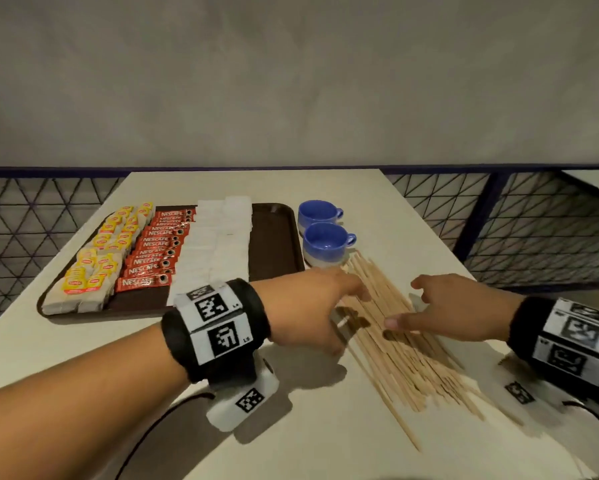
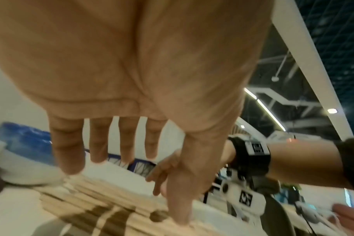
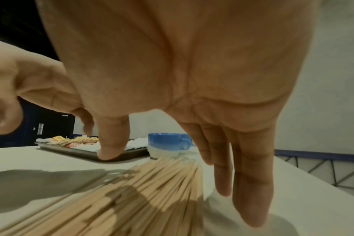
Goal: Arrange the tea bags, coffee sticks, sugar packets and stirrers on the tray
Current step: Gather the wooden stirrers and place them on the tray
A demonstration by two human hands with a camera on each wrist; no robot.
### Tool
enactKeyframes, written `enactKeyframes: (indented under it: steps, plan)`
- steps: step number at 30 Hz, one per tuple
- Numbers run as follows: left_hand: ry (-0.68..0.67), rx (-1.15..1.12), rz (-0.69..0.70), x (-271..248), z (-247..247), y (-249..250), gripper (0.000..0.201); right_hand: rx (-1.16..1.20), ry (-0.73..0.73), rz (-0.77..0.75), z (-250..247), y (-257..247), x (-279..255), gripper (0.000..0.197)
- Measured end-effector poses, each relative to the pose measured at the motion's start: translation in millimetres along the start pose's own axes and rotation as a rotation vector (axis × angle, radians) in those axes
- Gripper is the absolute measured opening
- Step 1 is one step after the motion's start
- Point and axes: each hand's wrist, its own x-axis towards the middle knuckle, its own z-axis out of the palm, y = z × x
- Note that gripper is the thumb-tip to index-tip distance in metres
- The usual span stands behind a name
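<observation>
A dark brown tray (image 1: pixel 273 237) holds rows of yellow-tagged tea bags (image 1: pixel 97 268), red coffee sticks (image 1: pixel 156 254) and white sugar packets (image 1: pixel 218 244); its right strip is bare. A loose pile of wooden stirrers (image 1: pixel 405 358) lies on the table to the right of the tray. My left hand (image 1: pixel 329 303) is spread over the pile's left side, its thumb down on the stirrers (image 2: pixel 103 207). On the pile's right side my right hand (image 1: pixel 433 303) reaches in with straight fingers above the stirrers (image 3: pixel 141 191). Neither hand holds anything.
Two blue cups (image 1: pixel 320 211) (image 1: pixel 325 244) stand just right of the tray, at the far end of the stirrers. The white table (image 1: pixel 66 358) ends close to my right wrist. A dark railing with mesh (image 1: pixel 533 220) runs behind and to the right.
</observation>
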Motion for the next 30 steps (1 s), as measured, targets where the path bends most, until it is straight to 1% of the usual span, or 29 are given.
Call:
enactKeyframes:
  steps: [2, 4, 6, 8, 9, 10, 12, 13, 14, 15, 16, 17, 20, 22, 24, 27, 28, 30]
  plan:
    - [-0.056, 0.088, 0.018, 20, 16, 12, 0.104, -0.006, -0.014, 0.004, 7, 3, 2, 0.114]
    - [-0.085, 0.165, 0.008, 35, 26, 20, 0.119, 0.0, -0.029, -0.012, 10, -2, 0, 0.098]
    - [-0.101, 0.266, -0.001, 47, 31, 25, 0.127, -0.012, -0.061, -0.029, 10, -10, -5, 0.078]
    - [-0.113, 0.341, -0.011, 58, 31, 29, 0.13, -0.034, -0.079, -0.05, 8, -18, -10, 0.059]
    - [-0.115, 0.361, -0.016, 63, 32, 28, 0.132, -0.027, -0.079, -0.065, 8, -20, -10, 0.06]
    - [-0.117, 0.378, -0.02, 68, 33, 27, 0.136, -0.014, -0.072, -0.074, 9, -21, -8, 0.074]
    - [-0.124, 0.412, -0.02, 78, 33, 25, 0.143, -0.012, -0.054, -0.078, 14, -23, -6, 0.116]
    - [-0.139, 0.427, -0.025, 85, 33, 23, 0.145, -0.027, -0.054, -0.075, 18, -25, -7, 0.13]
    - [-0.17, 0.456, -0.037, 92, 32, 21, 0.146, -0.046, -0.062, -0.065, 21, -27, -7, 0.139]
    - [-0.199, 0.494, -0.039, 98, 30, 20, 0.149, -0.067, -0.068, -0.056, 23, -29, -9, 0.142]
    - [-0.222, 0.529, -0.029, 104, 28, 19, 0.153, -0.086, -0.07, -0.051, 24, -30, -10, 0.141]
    - [-0.235, 0.552, -0.009, 110, 26, 18, 0.156, -0.097, -0.07, -0.054, 24, -31, -11, 0.136]
    - [-0.26, 0.583, 0.034, 122, 26, 16, 0.16, -0.055, -0.064, -0.089, 23, -31, -16, 0.109]
    - [-0.298, 0.585, 0.051, 125, 24, 17, 0.158, -0.004, -0.037, -0.102, 25, -29, -18, 0.099]
    - [-0.322, 0.572, 0.091, 124, 21, 18, 0.15, 0.063, -0.013, -0.114, 29, -28, -17, 0.092]
    - [-0.316, 0.545, 0.124, 120, 17, 19, 0.131, 0.12, 0.002, -0.137, 32, -27, -15, 0.065]
    - [-0.315, 0.538, 0.123, 119, 17, 19, 0.126, 0.133, 0.005, -0.14, 31, -26, -14, 0.06]
    - [-0.305, 0.54, 0.127, 117, 19, 20, 0.118, 0.17, 0.01, -0.132, 28, -22, -15, 0.056]
